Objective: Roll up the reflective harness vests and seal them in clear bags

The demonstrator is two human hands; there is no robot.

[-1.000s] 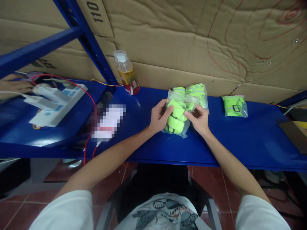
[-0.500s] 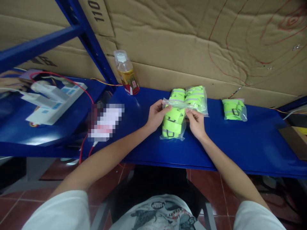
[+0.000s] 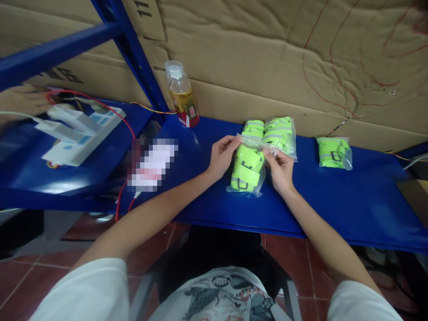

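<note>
Both hands pinch the top edge of a clear plastic bag (image 3: 246,171) that holds a folded neon-yellow strap with grey stripes and black buckles. My left hand (image 3: 223,155) grips the bag's upper left corner, thumb and fingers pressed together. At the upper right corner, my right hand (image 3: 280,168) pinches the same edge. Just behind it lie two more bagged neon bundles, the left one (image 3: 253,129) partly covered and the right one (image 3: 278,133) in a shiny clear bag. A further bagged neon strap (image 3: 333,152) rests apart, to the right.
A drink bottle (image 3: 183,96) stands at the back left of the blue table (image 3: 207,209). A blurred-out phone (image 3: 154,165) lies left with a red cable. Further left are a white power strip (image 3: 85,138) and another person's hand (image 3: 23,102). Cardboard (image 3: 234,53) backs the table.
The view has shifted slightly, so things sit a little further right. My right hand's fingers have moved along the bag's top edge; both hands still hold it.
</note>
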